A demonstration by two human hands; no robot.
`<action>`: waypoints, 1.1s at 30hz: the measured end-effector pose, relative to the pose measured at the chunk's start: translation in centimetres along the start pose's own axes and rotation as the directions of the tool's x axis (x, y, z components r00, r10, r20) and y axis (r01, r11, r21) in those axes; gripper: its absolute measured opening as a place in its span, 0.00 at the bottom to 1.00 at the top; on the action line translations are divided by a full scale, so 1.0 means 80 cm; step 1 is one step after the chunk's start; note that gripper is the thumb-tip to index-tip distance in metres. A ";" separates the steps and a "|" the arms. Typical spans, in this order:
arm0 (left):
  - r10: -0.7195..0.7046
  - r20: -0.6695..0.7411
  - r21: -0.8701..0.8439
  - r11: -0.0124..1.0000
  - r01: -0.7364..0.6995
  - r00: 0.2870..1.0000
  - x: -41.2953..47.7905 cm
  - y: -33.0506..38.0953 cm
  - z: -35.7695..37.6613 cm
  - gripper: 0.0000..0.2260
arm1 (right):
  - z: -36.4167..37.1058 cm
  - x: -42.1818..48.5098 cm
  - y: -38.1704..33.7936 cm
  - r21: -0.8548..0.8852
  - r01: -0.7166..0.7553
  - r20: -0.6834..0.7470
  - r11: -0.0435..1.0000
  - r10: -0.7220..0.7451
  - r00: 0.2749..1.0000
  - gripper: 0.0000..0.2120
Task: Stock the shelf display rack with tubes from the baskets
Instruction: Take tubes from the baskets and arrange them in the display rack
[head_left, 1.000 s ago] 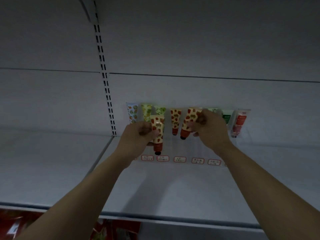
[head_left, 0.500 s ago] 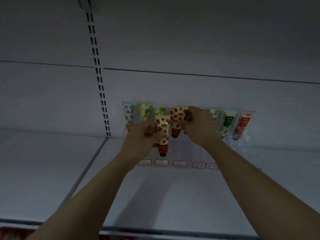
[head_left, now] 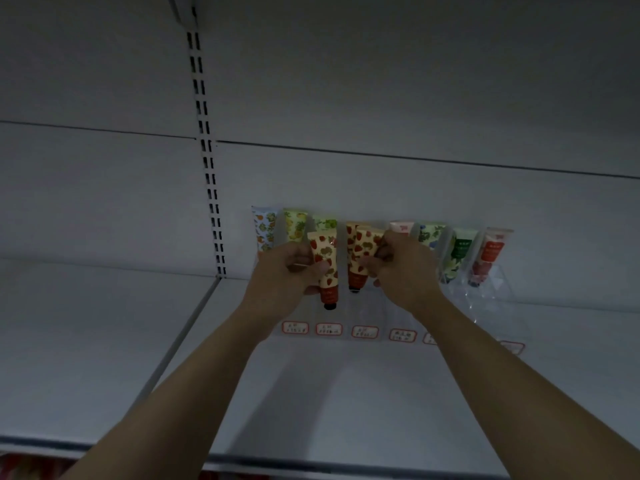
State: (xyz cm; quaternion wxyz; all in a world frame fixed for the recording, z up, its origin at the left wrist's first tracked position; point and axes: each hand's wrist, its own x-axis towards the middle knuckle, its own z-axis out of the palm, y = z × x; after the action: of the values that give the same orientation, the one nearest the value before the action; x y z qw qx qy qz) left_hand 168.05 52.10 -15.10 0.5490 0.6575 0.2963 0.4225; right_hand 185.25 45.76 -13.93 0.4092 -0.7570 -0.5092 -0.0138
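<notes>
A clear display rack [head_left: 485, 299] stands at the back of the white shelf [head_left: 329, 393], with several printed tubes upright in its slots. My left hand [head_left: 287, 271] grips a strawberry-print tube [head_left: 325, 268], cap down, in front of the rack's left slots. My right hand [head_left: 401, 268] pinches a second strawberry-print tube [head_left: 363, 247] by its top, right in front of a like tube [head_left: 351, 233] standing in the middle slot. Red-bordered labels [head_left: 329, 329] line the rack's front edge.
A slotted upright [head_left: 207, 161] runs up the back wall left of the rack. Tubes with green [head_left: 459, 252] and red [head_left: 490, 254] prints stand in the right slots. The shelf's front lip [head_left: 242, 459] crosses the bottom. No basket is in view.
My right hand carried its tube leftward from the middle-right slots to the middle slot. My left hand with its tube stayed about where it was.
</notes>
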 end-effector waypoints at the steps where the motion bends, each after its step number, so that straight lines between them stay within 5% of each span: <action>1: 0.000 -0.001 -0.009 1.000 0.000 1.000 -0.001 0.001 -0.002 0.04 | -0.001 0.001 -0.002 0.000 0.003 0.014 1.000 -0.003 1.000 0.11; 11: -0.028 0.017 0.008 1.000 0.028 0.999 -0.005 0.001 -0.001 0.03 | -0.011 -0.002 -0.010 -0.073 0.165 0.195 0.984 -0.149 0.970 0.04; 17: -0.022 -0.045 -0.041 0.999 0.020 0.999 0.006 0.003 -0.028 0.08 | -0.038 -0.002 0.001 0.319 0.088 -0.223 0.944 -0.016 0.975 0.06; 21: -0.035 -0.064 -0.066 0.997 0.031 0.997 0.007 0.000 -0.032 0.07 | -0.027 -0.002 -0.005 0.292 0.023 -0.047 0.956 -0.009 0.999 0.06; 26: 0.000 -0.021 -0.016 1.000 -0.001 1.000 0.006 0.000 -0.018 0.09 | -0.007 0.001 -0.001 0.267 -0.029 0.012 0.963 0.026 1.000 0.13; 33: 0.003 -0.013 -0.029 1.000 -0.004 1.000 0.008 -0.001 -0.019 0.05 | 0.000 0.007 -0.004 0.246 -0.077 0.074 0.966 0.061 0.995 0.06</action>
State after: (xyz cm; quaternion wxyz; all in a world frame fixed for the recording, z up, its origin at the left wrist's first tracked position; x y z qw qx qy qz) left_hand 167.01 53.42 -15.00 0.5559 0.6473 0.2923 0.4320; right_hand 185.27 46.28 -13.48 0.4838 -0.7172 -0.4935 0.0894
